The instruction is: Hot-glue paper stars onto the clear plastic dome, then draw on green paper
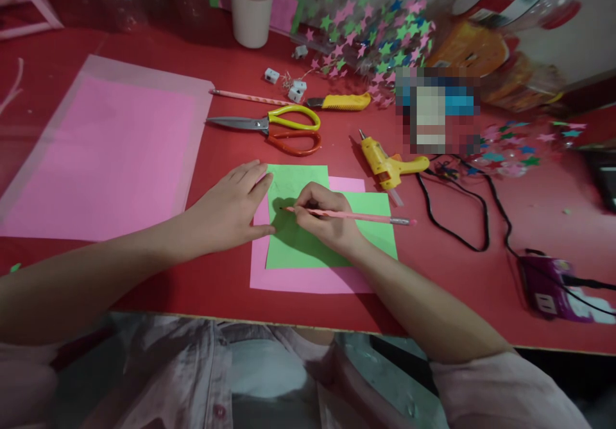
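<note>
My right hand (pixel 327 217) grips a pink pencil (pixel 359 216), its tip over a notched green paper (pixel 298 252). Whether the tip touches the sheet I cannot tell. Under the green paper lies a pink paper (pixel 308 279), showing along the front and left sides. My left hand (pixel 240 208) rests with fingers stretched out at the green paper's left edge, partly on both sheets. Beyond the hands lie scissors (pixel 267 124) with yellow and red handles. A yellow glue gun (pixel 387 163) is on its side, right of the papers.
A large pink sheet in a clear sleeve (pixel 108 159) covers the left of the red table. Behind the scissors are another pencil (pixel 255 97) and a yellow cutter knife (pixel 344 101). Star strings (pixel 370 44) and a patterned cup (pixel 253 12) stand farther back. A black cord (pixel 486 224) loops at right.
</note>
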Available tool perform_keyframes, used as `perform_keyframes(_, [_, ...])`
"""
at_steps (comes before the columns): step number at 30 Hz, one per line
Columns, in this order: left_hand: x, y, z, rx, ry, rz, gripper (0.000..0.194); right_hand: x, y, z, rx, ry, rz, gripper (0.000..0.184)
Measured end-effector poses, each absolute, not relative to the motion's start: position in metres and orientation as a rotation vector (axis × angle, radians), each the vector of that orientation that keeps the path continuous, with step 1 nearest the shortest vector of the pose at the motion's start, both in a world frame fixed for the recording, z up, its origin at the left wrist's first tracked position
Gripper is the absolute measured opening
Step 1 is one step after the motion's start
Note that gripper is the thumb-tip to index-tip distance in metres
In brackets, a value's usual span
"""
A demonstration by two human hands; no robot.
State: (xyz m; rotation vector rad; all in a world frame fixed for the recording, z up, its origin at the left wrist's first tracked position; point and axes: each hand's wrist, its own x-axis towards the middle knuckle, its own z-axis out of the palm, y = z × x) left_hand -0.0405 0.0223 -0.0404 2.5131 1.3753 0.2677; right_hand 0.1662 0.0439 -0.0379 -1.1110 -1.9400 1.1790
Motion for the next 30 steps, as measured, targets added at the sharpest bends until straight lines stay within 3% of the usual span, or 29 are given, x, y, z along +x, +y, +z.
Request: perform_keyframes(30, [-0.0403, 0.023, -0.0388, 2.536, 1.367, 0.227, 0.08, 0.1633, 0.04, -0.0381, -1.092, -1.986, 1.203, 0.009])
